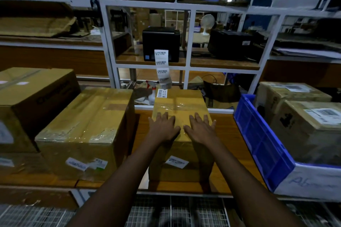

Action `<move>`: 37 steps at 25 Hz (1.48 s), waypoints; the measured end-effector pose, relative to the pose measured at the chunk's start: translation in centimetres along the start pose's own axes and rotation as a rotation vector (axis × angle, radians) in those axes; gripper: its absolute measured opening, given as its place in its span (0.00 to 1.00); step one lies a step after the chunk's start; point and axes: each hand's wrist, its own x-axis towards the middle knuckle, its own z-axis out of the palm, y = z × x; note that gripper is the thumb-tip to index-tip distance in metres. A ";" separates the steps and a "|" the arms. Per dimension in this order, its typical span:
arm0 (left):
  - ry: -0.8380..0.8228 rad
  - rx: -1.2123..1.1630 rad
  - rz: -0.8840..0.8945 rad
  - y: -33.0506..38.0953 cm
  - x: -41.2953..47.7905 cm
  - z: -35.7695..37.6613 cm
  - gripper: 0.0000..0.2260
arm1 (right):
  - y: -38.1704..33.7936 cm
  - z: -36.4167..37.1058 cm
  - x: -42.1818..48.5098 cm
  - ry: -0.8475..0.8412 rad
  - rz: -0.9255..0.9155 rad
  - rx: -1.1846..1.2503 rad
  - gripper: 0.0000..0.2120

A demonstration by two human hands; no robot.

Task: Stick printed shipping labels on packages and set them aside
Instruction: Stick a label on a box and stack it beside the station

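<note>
A taped cardboard package stands in the middle of the wooden table. It carries a white label at its top far-left corner and another label on its near side. My left hand and my right hand lie flat side by side on the near half of its top, fingers spread, holding nothing. Behind it a black label printer sits on a shelf, with a strip of printed labels hanging down from it.
Two larger taped boxes stand close on the left. A blue crate and labelled boxes fill the right. A spray bottle stands behind the package. A second printer sits on the shelf. Wire mesh lies below the table edge.
</note>
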 end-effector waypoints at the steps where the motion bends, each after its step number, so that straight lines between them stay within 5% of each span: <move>1: -0.022 0.022 0.011 0.1 0.8 0.3 0.28 | 0.0 0.1 0.5 -0.015 -0.017 -0.023 0.33; 10: -0.072 0.064 0.021 0.1 2.9 2.2 0.31 | 0.5 1.6 2.0 0.003 -0.029 -0.080 0.34; 21: -0.092 0.053 0.072 1.5 -5.1 2.1 0.31 | -0.1 0.8 -6.6 -0.010 0.028 0.004 0.34; 37: -0.010 0.030 0.019 0.2 6.1 1.9 0.29 | 1.9 1.4 6.1 0.077 -0.035 -0.040 0.34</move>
